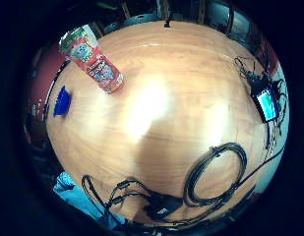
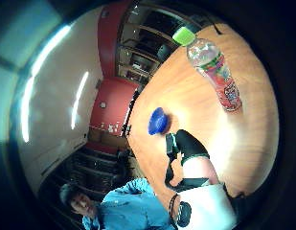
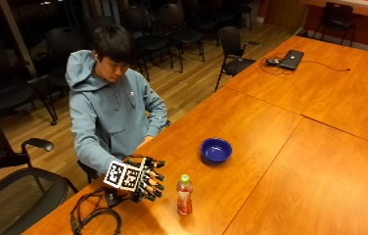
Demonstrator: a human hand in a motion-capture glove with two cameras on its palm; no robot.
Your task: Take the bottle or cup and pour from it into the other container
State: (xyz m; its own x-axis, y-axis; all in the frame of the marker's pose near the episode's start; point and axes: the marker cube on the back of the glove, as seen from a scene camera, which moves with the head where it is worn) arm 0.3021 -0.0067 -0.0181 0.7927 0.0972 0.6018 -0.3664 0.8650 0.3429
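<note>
Your tabletop [image 3: 314,161] is a long wooden surface; the task's things stand near its near edge, in front of where you sit; a coil of black cable [image 3: 93,215] lies on it by your gloved side. The blue bowl [image 3: 216,149] sits upright on the tabletop, well apart from the bottle and farther from you. The bottle [image 3: 184,195] stands upright, green cap on, just beside your right hand [image 3: 138,178] but not touching it; the thumb-side palm view shows the bottle [image 2: 215,72] and bowl [image 2: 158,120] both standing clear of the hand. Your fingers [image 3: 154,185] are spread and nearly straight, holding nothing. Judgement: the reach is in hand; no grasp is made yet. The next move calls for closing the fingers round the bottle's body, squarely, so that it does not tip; the cap looks to be on and would need removing before any pour into the bowl.
</note>
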